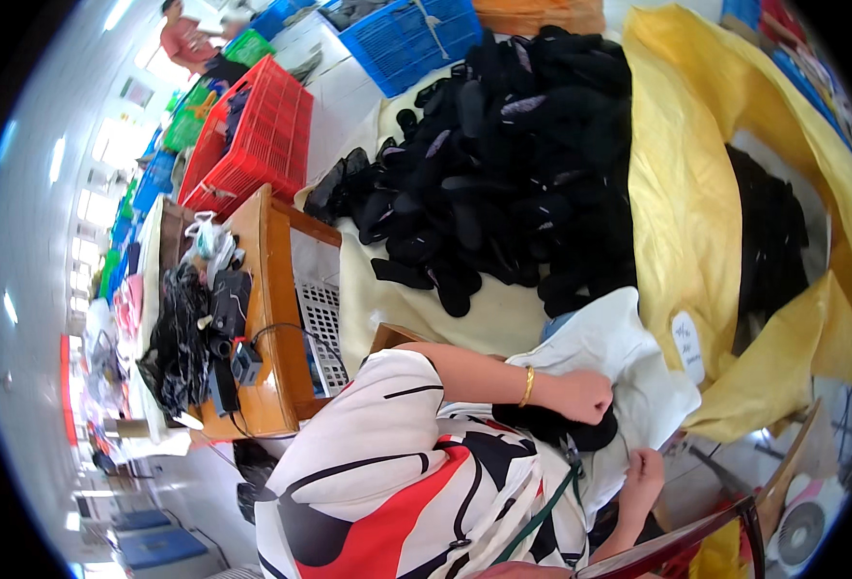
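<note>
My left hand [588, 397], with a gold bracelet at its wrist, is closed in a fist over a black slipper-like piece [595, 431] on my lap. Its fingertips are turned under, and it seems to grip the piece's upper edge. Lower and to the right, my right hand [645, 467] has its fingers curled together beside a white cloth [604, 338]; what they hold, if anything, is hidden. Small metal snips [571, 448] on a dark green cord [548, 509] lie against the black piece, between my two hands.
Ahead lies a large heap of black slipper-like pieces [503, 164] on cream cloth [373, 289]. A yellow sack [682, 183] stands right of it, with a white sole-shaped card [686, 345]. A wooden table [276, 289], red crate [281, 135] and blue crate [411, 43] stand left and beyond; a fan [800, 531] is lower right.
</note>
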Tool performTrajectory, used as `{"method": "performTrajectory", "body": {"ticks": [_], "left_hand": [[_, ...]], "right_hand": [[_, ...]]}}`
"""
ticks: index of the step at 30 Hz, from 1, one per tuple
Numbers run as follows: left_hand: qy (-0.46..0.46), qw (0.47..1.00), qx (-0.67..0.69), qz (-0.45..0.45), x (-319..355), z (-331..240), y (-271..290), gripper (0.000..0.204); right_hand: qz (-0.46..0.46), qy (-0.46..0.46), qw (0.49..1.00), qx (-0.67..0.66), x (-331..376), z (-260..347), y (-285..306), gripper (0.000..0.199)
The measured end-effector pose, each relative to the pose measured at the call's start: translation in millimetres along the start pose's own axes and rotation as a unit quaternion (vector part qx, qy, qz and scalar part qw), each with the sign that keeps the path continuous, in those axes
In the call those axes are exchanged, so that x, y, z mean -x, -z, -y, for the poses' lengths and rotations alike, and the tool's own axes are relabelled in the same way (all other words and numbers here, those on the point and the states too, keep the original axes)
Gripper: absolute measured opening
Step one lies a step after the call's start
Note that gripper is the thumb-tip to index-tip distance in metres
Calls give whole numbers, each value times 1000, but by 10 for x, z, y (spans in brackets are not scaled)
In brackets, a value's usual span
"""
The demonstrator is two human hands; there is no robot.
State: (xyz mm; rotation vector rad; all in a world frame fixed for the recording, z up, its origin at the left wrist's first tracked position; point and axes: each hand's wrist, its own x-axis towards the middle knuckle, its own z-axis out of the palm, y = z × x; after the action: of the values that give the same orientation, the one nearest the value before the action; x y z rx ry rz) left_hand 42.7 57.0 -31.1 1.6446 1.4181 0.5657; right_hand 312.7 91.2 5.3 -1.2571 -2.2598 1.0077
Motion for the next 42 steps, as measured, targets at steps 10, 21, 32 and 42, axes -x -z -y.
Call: {"method": "performTrajectory", "body": {"ticks": [10,21,32,42], "left_hand": [[6,992,-112,54,285,-327,76,23],[-13,986,-87,142,428,-218,52,31],[27,974,224,-18,380,-312,576,11],[159,849,504,-12,347,-435,502,27]], "right_hand": [[-156,-237,647,-708,70,-342,520,16],[-127,-175,937,-276,-18,-182,-96,18],[-30,-168,959,-228,-555,859,-217,46],[-37,-127,967,-219,-519,681,-386,46]]}}
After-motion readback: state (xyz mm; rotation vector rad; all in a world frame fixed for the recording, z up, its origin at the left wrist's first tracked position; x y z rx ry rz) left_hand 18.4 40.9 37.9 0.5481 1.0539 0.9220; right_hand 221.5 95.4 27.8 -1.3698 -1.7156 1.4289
